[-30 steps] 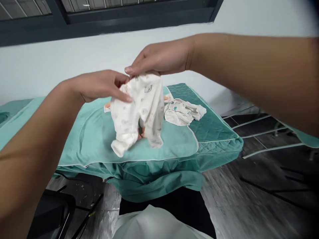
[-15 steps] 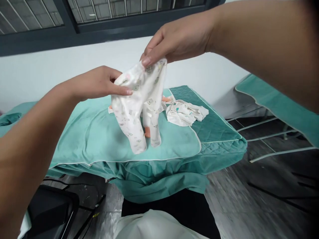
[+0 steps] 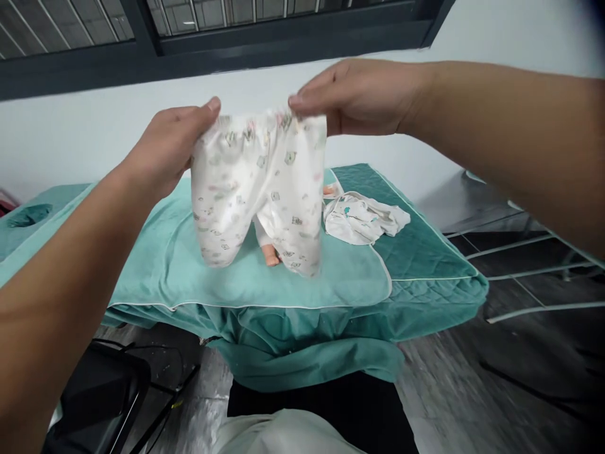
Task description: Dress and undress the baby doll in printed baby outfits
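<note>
A pair of small white printed baby pants [image 3: 259, 189] hangs spread out above the bed, its waistband at the top and both legs pointing down. My left hand [image 3: 177, 142] pinches one end of the waistband. At the other end, my right hand [image 3: 343, 94] grips the band between thumb and fingers. Behind the pants lies what looks like a baby doll; its small foot [image 3: 271, 255] shows between the legs, and most of it is hidden. A crumpled white garment with green prints [image 3: 362, 217] rests to the right.
A light green sheet [image 3: 155, 271] covers part of the dark green quilted bed [image 3: 420, 258]. A white wall and a barred window [image 3: 283, 34] stand behind it. A black chair [image 3: 94, 391] is at lower left, a metal frame [image 3: 543, 309] at right.
The pants have turned and been stretched wide, facing me. My hands have moved apart, the left going left and up along the waistband. The view has shifted slightly.
</note>
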Demonstrator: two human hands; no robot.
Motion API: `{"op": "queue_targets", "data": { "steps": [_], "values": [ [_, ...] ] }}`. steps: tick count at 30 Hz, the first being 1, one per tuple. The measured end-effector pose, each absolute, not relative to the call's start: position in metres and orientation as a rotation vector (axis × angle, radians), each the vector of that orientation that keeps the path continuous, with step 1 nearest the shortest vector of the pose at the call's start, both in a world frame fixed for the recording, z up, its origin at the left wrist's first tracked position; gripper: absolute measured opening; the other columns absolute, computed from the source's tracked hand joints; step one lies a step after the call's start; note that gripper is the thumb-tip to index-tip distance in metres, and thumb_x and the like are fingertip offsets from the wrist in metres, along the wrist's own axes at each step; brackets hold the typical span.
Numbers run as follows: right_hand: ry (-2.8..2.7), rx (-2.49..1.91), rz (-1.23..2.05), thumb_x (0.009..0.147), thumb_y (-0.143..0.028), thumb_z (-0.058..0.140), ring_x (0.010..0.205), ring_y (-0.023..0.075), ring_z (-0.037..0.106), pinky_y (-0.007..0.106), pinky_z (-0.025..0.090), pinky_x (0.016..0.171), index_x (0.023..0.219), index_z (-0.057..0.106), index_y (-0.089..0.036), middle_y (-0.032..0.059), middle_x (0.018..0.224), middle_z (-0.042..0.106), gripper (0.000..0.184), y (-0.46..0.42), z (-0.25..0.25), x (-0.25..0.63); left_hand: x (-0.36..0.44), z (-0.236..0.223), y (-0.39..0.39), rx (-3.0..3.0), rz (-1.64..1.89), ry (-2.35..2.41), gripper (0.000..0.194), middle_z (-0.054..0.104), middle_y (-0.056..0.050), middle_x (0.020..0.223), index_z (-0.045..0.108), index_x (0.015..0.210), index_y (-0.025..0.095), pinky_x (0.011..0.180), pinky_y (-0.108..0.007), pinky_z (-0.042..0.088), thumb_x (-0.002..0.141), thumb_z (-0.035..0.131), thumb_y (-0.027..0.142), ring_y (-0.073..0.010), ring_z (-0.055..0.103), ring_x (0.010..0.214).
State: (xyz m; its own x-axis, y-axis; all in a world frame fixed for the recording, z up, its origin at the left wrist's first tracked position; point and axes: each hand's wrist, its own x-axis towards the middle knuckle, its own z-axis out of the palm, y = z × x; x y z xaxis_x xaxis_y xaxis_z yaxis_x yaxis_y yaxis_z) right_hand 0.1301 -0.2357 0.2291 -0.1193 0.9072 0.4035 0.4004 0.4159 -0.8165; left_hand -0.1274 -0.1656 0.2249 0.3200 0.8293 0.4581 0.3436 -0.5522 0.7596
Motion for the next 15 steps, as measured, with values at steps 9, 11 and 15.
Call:
{"op": "queue_targets", "data": {
  "steps": [9, 11, 15],
  "values": [
    [-1.738, -0.884, 0.88, 0.094, -0.039, 0.06, 0.088, 0.0108, 0.067, 0.024, 0.053, 0.078, 0.075, 0.055, -0.017, -0.0047, 0.078, 0.063, 0.03, -0.194, 0.249, 0.133, -0.106, 0.219, -0.172, 1.969, 1.385, 0.958, 0.036, 0.059, -0.002, 0.09, 0.053, 0.09, 0.018, 0.081, -0.031, 0.047, 0.086, 0.073, 0.048, -0.0185, 0.059, 0.095],
    [-1.764, -0.865, 0.882, 0.089, -0.043, 0.068, 0.09, 0.0144, 0.066, 0.026, 0.056, 0.078, 0.076, 0.054, -0.019, -0.0009, 0.085, 0.066, 0.031, -0.196, 0.242, 0.12, -0.098, 0.217, -0.179, 1.951, 1.418, 0.868, 0.029, 0.059, 0.0, 0.092, 0.055, 0.094, 0.02, 0.079, -0.028, 0.046, 0.087, 0.072, 0.042, -0.0157, 0.059, 0.092],
    [-1.915, -0.983, 0.758, 0.079, -0.046, 0.079, 0.107, 0.0236, 0.063, 0.032, 0.057, 0.086, 0.086, 0.056, -0.025, 0.0011, 0.097, 0.068, 0.032, -0.2, 0.23, 0.093, -0.089, 0.214, -0.189, 1.918, 1.382, 0.616, 0.024, 0.059, 0.0, 0.109, 0.059, 0.114, 0.027, 0.082, -0.027, 0.049, 0.091, 0.062, 0.027, -0.0153, 0.06, 0.101]
  ]
}}
